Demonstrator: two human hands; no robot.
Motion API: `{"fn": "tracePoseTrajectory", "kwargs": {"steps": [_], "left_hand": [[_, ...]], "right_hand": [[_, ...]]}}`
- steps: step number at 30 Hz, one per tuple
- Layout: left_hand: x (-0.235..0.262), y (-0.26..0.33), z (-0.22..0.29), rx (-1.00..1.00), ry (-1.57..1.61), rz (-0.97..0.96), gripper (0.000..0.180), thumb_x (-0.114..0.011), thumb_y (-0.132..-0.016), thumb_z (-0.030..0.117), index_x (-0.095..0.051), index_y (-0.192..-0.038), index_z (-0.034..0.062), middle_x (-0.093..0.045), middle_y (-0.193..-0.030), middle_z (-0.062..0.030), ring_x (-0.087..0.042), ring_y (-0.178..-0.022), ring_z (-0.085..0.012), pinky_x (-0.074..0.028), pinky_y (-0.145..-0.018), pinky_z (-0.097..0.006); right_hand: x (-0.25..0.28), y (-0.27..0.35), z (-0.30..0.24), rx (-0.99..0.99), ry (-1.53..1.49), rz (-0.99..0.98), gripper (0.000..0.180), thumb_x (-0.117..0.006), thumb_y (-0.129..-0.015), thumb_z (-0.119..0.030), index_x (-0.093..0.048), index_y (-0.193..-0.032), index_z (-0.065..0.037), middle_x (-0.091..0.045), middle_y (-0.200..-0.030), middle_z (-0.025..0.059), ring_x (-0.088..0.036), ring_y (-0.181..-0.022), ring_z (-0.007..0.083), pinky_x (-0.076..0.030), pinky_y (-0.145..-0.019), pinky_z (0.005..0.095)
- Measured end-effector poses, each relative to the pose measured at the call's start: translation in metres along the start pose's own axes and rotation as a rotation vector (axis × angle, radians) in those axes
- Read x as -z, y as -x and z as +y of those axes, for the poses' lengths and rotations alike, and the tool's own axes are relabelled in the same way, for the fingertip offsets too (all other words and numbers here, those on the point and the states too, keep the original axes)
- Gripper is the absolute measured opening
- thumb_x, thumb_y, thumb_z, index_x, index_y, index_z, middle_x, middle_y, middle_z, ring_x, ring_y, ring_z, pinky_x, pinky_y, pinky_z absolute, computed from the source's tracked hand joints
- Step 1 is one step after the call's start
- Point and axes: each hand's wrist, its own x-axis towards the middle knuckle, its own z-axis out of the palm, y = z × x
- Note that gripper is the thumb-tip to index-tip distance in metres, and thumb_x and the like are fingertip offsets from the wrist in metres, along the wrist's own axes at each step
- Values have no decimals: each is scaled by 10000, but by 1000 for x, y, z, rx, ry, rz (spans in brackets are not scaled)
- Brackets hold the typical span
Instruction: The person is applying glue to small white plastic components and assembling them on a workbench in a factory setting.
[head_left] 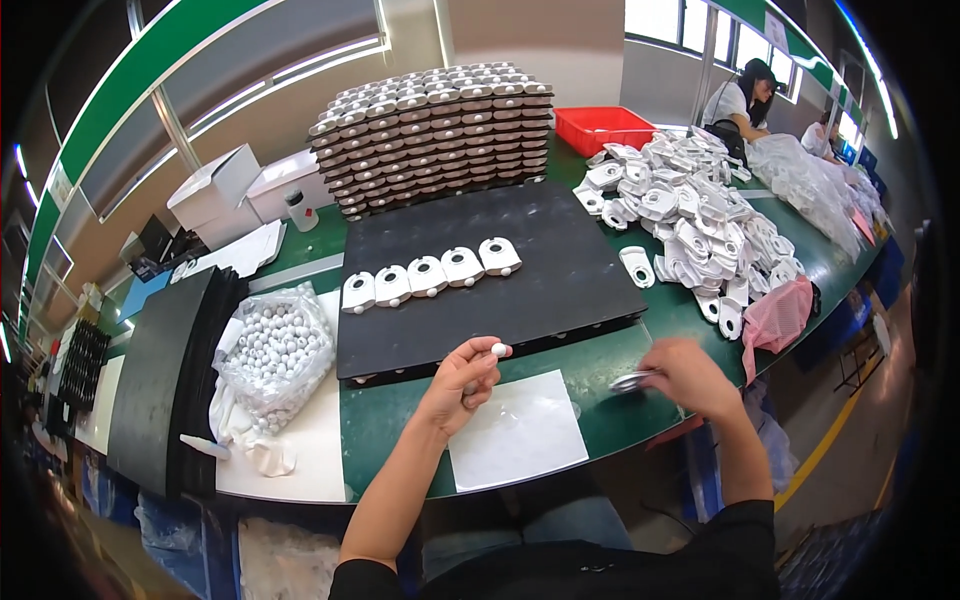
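My left hand (462, 382) pinches a small white ball (498, 349) at its fingertips, just over the white sheet (520, 430), while my right hand (690, 378) is closed on a blurred white part (632, 381); I judge the ball wants seating squarely, held lightly. Further left a clear bag (275, 350) holds many white balls. Beyond, five white parts (430, 275) sit on the black tray (560, 290), and a red bin (603, 128) stands at the back, contents unseen.

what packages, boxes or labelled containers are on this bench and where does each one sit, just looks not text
Clear plastic bag: left of the black tray, bulging with small white balls.
White cardboard boxes: far left, behind the bench, flaps open.
Small white bottle: beside the boxes, dark cap, dark label.
Red plastic bin: far side, right of the stacked trays, rectangular.
Pink mesh bag: right edge, below the white parts pile.
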Motion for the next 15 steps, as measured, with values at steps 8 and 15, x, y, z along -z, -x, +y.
{"fn": "tracePoseTrajectory", "kwargs": {"steps": [8,15], "left_hand": [[-5,0,4,34,14,75,195,-509,-888,207,-534,-992,44,-570,-890,-45,-401,-588,-46,-249,-363,-140],[-5,1,4,33,-17,119,156,-569,-855,200,-551,-923,62,-551,-835,-22,-403,-586,-35,-238,-365,-137]], "right_hand": [[-92,-28,-65,-170,-1140,104,138,-559,-832,-67,-556,-949,5,-591,-798,24,-535,-733,65,-442,-670,218],[-116,-36,-79,-125,-1057,148,136,-553,-829,-49,-548,-949,14,-600,-803,44,-558,-728,84,-454,-665,219]]}}
